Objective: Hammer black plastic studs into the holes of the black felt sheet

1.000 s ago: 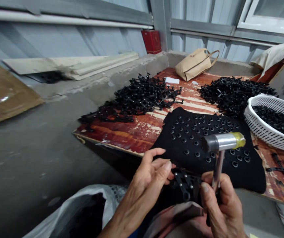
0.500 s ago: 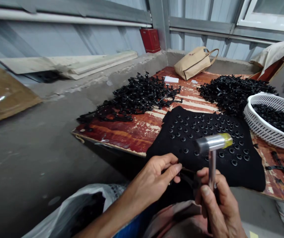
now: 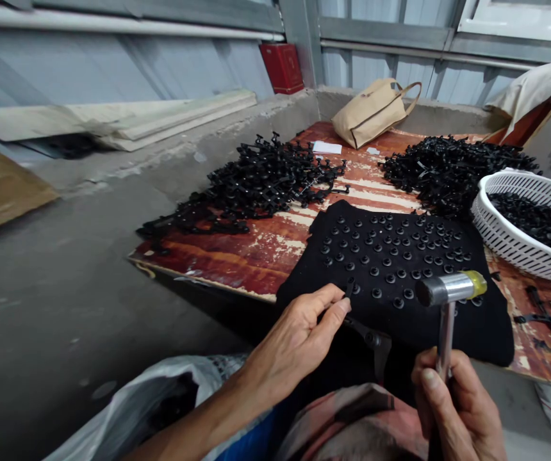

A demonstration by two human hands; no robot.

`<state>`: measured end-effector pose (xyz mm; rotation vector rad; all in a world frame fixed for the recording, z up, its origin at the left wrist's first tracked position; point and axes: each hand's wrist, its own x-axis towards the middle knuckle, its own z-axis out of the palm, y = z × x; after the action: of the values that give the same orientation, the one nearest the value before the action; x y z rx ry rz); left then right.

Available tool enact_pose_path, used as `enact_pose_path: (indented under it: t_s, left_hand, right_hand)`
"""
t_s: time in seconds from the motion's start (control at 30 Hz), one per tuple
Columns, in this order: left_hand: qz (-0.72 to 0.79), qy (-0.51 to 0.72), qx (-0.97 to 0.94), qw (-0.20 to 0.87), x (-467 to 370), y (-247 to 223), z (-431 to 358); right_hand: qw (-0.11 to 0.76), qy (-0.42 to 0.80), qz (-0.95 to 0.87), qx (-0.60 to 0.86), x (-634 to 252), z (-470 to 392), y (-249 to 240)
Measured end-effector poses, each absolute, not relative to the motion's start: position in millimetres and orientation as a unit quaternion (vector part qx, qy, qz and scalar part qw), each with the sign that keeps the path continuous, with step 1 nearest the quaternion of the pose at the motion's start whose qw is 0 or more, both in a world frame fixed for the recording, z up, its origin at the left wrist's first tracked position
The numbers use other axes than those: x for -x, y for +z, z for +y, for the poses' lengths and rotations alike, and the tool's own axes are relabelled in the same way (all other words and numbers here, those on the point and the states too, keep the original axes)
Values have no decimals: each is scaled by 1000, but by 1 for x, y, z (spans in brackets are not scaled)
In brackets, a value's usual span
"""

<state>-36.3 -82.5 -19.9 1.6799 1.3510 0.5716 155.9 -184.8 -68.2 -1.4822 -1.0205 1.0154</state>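
Note:
My right hand (image 3: 460, 406) is wrapped around the metal handle of a two-faced mallet (image 3: 452, 288), held upright with one dark grey face and one yellow face. My left hand (image 3: 311, 330) pinches a black jointed bracket (image 3: 372, 338) by one end, at the near edge of a black cloth pad (image 3: 326, 282). The bracket's other arm hangs below the pad's edge, partly in shadow. Across the pad stand many small round black caps (image 3: 376, 293), each with a raised middle. The left fingertips are close beside the nearest caps.
A heap of black brackets (image 3: 266, 179) lies at the table's left, another black heap (image 3: 448, 173) at the back right. A white basket (image 3: 491, 224) of small black parts stands right. Behind are a beige bag (image 3: 371, 115) and red box (image 3: 282, 69). A plastic sack (image 3: 126, 410) sits lower left.
My right hand has moved right and slightly down with the mallet, away from the bracket. My left hand has raised its end of the bracket slightly towards the caps. The view has shifted a little.

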Motion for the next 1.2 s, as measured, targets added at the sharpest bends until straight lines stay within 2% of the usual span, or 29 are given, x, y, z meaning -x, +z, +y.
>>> enact_pose_path:
  t_s: [0.83,1.2]
  left_hand:
    - [578,203,-688,390,31,-16,-81]
    - [578,219,-675,403,33,-20,-82]
  right_hand:
    - [492,402,-473,610,-164,-187,-75]
    - [498,375,-448,641,-166,-191,-83]
